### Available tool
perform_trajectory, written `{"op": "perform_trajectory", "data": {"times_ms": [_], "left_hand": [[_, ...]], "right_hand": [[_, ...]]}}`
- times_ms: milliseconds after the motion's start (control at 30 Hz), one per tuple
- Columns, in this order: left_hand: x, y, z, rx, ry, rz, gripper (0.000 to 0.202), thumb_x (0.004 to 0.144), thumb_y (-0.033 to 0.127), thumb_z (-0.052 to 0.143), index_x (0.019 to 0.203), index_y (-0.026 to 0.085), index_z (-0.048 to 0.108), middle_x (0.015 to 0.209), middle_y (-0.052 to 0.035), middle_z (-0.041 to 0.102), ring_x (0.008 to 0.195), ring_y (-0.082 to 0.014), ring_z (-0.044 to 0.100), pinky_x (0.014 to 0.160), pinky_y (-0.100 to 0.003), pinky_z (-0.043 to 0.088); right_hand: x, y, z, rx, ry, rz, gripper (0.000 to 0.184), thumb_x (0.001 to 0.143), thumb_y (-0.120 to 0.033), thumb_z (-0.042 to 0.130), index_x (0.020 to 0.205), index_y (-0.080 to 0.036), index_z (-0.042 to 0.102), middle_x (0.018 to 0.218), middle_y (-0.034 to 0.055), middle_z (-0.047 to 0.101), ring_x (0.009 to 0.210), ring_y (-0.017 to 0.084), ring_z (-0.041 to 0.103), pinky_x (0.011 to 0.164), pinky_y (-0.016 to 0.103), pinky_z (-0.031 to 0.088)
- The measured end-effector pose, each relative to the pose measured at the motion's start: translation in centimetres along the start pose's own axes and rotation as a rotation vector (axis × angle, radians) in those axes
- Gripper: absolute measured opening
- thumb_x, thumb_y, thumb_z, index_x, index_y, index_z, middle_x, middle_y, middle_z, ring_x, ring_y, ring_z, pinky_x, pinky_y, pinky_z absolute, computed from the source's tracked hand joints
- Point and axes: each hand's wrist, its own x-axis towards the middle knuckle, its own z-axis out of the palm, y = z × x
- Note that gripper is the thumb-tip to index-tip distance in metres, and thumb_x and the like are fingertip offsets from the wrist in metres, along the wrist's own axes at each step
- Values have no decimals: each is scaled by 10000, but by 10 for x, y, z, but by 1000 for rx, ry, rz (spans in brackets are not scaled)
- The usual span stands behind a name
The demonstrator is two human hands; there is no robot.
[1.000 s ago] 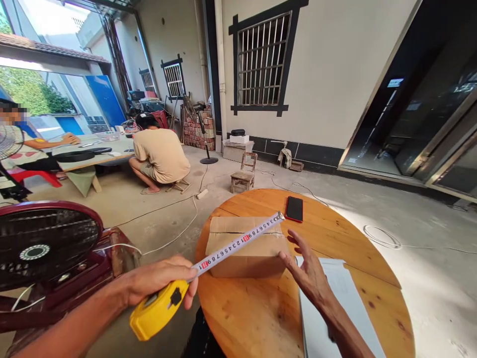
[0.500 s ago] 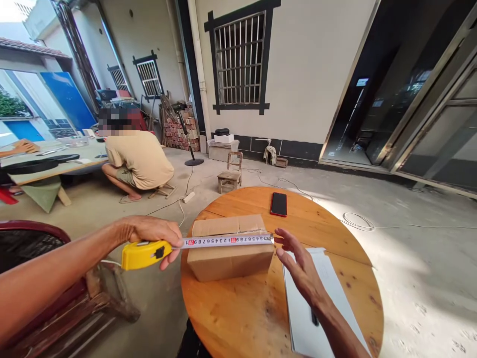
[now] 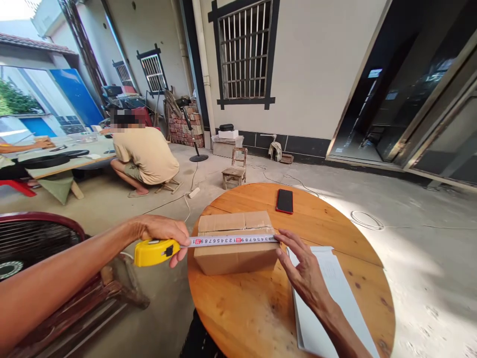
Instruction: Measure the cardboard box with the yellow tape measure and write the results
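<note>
A brown cardboard box [image 3: 234, 256] lies on a round wooden table [image 3: 261, 313]. My left hand [image 3: 164, 233] is closed round a yellow tape measure [image 3: 152, 252] just left of the table edge. Its white blade [image 3: 234, 240] stretches level along the box's near top edge. My right hand [image 3: 303, 271] rests by the box's right end, fingers spread, with a fingertip at the blade's tip.
A red phone [image 3: 285, 201] lies at the table's far side and a white sheet [image 3: 331, 298] under my right wrist. A fan [image 3: 22, 243] stands at left. A crouching person [image 3: 145, 156], a low table [image 3: 63, 161] and a small wooden chair [image 3: 234, 171] are beyond.
The tape blade, slanted across the box a second ago, now lies level along its near edge. My right hand has moved in to the blade's tip.
</note>
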Motion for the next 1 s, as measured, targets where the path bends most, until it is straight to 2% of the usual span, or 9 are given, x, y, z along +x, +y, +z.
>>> {"op": "perform_trajectory", "data": {"times_ms": [133, 200, 267, 367, 500, 600, 733, 867, 1000], "left_hand": [[-1, -5, -2, -126, 95, -56, 200, 721, -11, 506, 672, 60, 687, 565, -174, 696, 501, -296, 638, 466, -309, 413], [-1, -8, -2, -166, 125, -66, 202, 728, -3, 500, 702, 55, 691, 578, -175, 702, 488, -293, 632, 458, -318, 412], [0, -9, -1, -181, 131, -67, 211, 739, 7, 491, 711, 58, 694, 571, -168, 701, 469, -290, 625, 440, -318, 408], [-2, -8, -1, -151, 88, -54, 191, 735, 9, 513, 691, 53, 694, 547, -167, 694, 453, -279, 623, 421, -294, 394], [-14, -6, -6, -61, -2, 39, 161, 733, 50, 564, 636, 50, 692, 536, -174, 687, 424, -246, 599, 399, -257, 360], [-24, -16, -4, -23, -24, 150, 229, 782, 156, 555, 638, 50, 698, 563, -174, 692, 374, -193, 541, 386, -240, 332], [-27, -52, 21, -43, -9, 232, 300, 813, 275, 527, 681, 74, 707, 610, -153, 695, 408, -158, 551, 415, -228, 363], [-24, -89, 57, -255, 36, 205, 342, 805, 372, 500, 688, 125, 706, 612, -108, 678, 415, -132, 549, 415, -214, 390], [-18, -108, 84, -447, 38, 140, 353, 759, 406, 506, 636, 130, 689, 614, -95, 652, 391, -124, 521, 397, -226, 394]], "right_hand": [[1, 1, 2, -34, 15, 21, 329, 871, -415, 457, 1123, -289, 626, 1299, 54, 537, 1195, 285, 486, 774, 415, 542], [2, 1, 2, -41, 8, 31, 340, 862, -435, 458, 1124, -300, 627, 1305, 53, 531, 1193, 303, 483, 646, 379, 560], [2, 1, 2, -44, 6, 29, 338, 858, -439, 457, 1116, -303, 629, 1304, 54, 531, 1183, 309, 491, 612, 372, 558], [-2, -3, -2, -40, 20, 2, 368, 854, -430, 468, 1180, -298, 580, 1288, 60, 546, 1186, 304, 492, 759, 434, 542], [-7, -3, -8, 0, 42, 49, 534, 846, -429, 490, 1353, -294, 389, 1288, 73, 546, 1178, 295, 508, 876, 473, 488], [-1, 5, -9, -39, -41, -31, 707, 812, -451, 547, 1428, -286, 242, 1439, 87, 377, 1280, 297, 403, 974, 485, 416], [26, 17, -8, -135, -246, -193, 977, 700, -549, 650, 1465, -295, 98, 1531, 97, 150, 1381, 315, 190, 1062, 534, 273], [60, 16, -7, -152, -455, -230, 1099, 593, -629, 689, 1468, -269, 129, 1533, 140, 112, 1388, 352, 135, 1056, 560, 244], [78, 11, -6, -124, -599, -233, 1083, 609, -650, 661, 1468, -229, 151, 1525, 154, 139, 1388, 342, 140, 1075, 538, 216]]}}
